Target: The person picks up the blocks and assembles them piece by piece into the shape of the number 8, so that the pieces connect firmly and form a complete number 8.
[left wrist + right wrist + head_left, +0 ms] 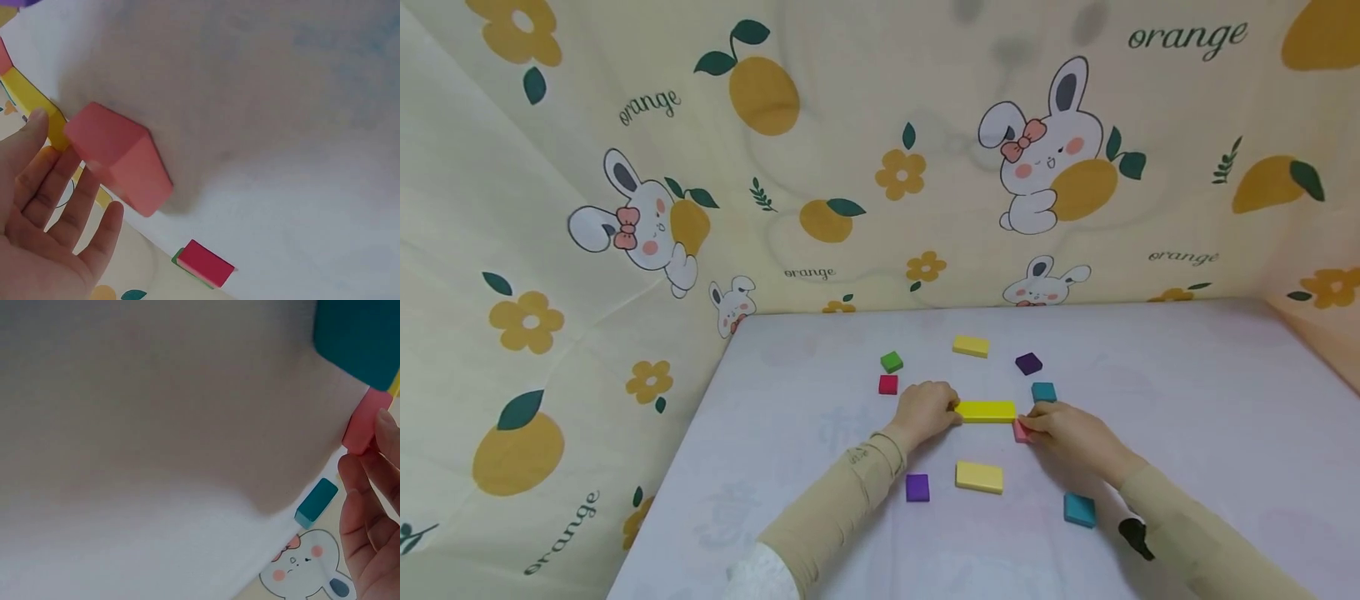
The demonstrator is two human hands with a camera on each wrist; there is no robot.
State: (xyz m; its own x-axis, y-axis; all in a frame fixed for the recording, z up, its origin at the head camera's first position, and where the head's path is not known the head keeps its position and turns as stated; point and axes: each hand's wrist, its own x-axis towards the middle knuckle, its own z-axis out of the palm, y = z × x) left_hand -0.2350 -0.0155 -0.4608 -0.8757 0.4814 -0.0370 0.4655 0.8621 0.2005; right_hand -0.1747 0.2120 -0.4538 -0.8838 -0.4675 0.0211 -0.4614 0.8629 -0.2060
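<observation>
A long bright yellow block lies mid-table. My left hand pinches its left end between thumb and fingers. Close beside those fingers, a salmon-pink block shows in the left wrist view; in the head view the hand hides it. At the yellow block's right end, my right hand holds a pink block between thumb and fingertips. The right wrist view shows this pink block up against the yellow one. Just behind the right hand sits a teal block.
Farther back lie a pale yellow block, a dark purple block, a green block and a red block. Nearer are a purple block, another pale yellow block and another teal block. Printed cloth walls the table.
</observation>
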